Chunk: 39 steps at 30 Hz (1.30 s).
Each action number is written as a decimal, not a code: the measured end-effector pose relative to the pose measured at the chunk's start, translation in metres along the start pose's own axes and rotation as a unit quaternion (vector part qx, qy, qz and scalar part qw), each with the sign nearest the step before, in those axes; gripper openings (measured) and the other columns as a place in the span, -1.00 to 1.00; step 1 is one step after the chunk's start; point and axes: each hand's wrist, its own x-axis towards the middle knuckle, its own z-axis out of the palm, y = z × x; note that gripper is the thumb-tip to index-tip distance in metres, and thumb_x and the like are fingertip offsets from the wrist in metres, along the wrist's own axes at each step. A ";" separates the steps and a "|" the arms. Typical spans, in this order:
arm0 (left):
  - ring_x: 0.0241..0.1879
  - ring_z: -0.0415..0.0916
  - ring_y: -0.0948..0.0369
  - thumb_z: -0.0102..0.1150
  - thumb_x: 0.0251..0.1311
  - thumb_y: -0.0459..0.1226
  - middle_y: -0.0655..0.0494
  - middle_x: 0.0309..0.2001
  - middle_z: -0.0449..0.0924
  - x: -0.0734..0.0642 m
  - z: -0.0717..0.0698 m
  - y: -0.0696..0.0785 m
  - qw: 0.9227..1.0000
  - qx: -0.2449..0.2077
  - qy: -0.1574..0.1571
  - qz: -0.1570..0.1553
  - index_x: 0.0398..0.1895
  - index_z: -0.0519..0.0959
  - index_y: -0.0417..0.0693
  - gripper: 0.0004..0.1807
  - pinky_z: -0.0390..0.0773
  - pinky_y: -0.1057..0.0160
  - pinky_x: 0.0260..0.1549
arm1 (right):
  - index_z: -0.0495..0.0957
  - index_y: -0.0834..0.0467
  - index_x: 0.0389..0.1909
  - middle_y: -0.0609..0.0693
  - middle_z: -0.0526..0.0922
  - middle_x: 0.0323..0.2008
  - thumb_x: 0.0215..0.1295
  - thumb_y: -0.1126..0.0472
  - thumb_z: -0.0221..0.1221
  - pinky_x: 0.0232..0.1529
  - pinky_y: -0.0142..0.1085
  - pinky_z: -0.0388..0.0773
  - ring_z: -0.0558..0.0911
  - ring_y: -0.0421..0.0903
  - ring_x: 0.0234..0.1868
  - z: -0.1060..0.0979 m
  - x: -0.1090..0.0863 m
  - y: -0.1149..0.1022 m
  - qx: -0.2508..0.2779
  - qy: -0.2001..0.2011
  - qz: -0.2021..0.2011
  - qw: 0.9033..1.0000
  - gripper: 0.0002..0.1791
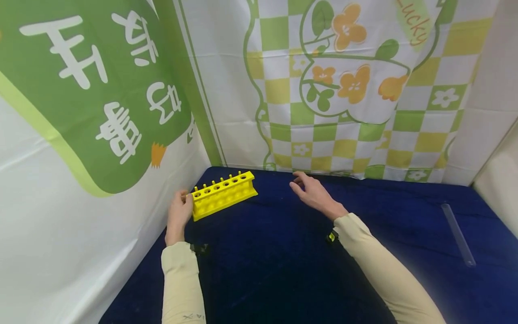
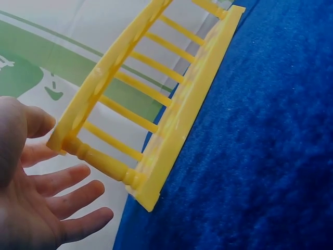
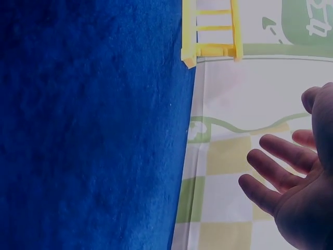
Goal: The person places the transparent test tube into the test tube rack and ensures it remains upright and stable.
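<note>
A yellow test tube rack with a row of round holes and short pegs stands on the dark blue cloth, at the left back. At its near left end is my left hand, with thumb and index finger at the corner of the top plate. In the left wrist view, the other fingers of this left hand are spread below the rack. My right hand hovers apart from the rack, to its right. The right wrist view shows that right hand with loosely extended fingers and nothing in it.
A clear flat strip lies on the blue cloth at the right. A white-and-green printed curtain hangs along the left side, and a checked one borders the back edge.
</note>
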 end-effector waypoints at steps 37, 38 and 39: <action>0.33 0.32 -0.10 -0.33 0.49 0.12 -0.18 0.49 0.13 0.000 0.005 -0.010 0.996 -0.075 -0.023 -0.046 0.54 0.05 -0.07 -0.29 0.53 -0.09 0.18 | 0.21 0.06 0.43 0.11 0.57 0.17 0.52 -0.14 -0.08 0.06 0.00 0.59 0.61 0.03 0.10 0.031 0.014 -0.006 0.022 -0.021 0.001 1.000 -0.41; 0.33 0.32 -0.10 -0.33 0.49 0.12 -0.19 0.49 0.13 0.000 0.005 -0.010 0.996 -0.079 -0.023 -0.046 0.54 0.05 -0.07 -0.29 0.53 -0.09 0.18 | 0.21 0.06 0.43 0.11 0.58 0.17 0.52 -0.14 -0.08 0.06 0.00 0.59 0.62 0.03 0.10 0.032 0.015 -0.007 0.024 -0.019 0.000 1.000 -0.41; 0.33 0.32 -0.10 -0.33 0.49 0.12 -0.20 0.49 0.13 0.000 0.005 -0.010 0.995 -0.081 -0.024 -0.046 0.54 0.05 -0.07 -0.30 0.53 -0.09 0.18 | 0.22 0.06 0.43 0.11 0.58 0.16 0.52 -0.13 -0.07 0.06 0.00 0.59 0.62 0.03 0.10 0.032 0.015 -0.007 0.026 -0.019 0.000 0.999 -0.41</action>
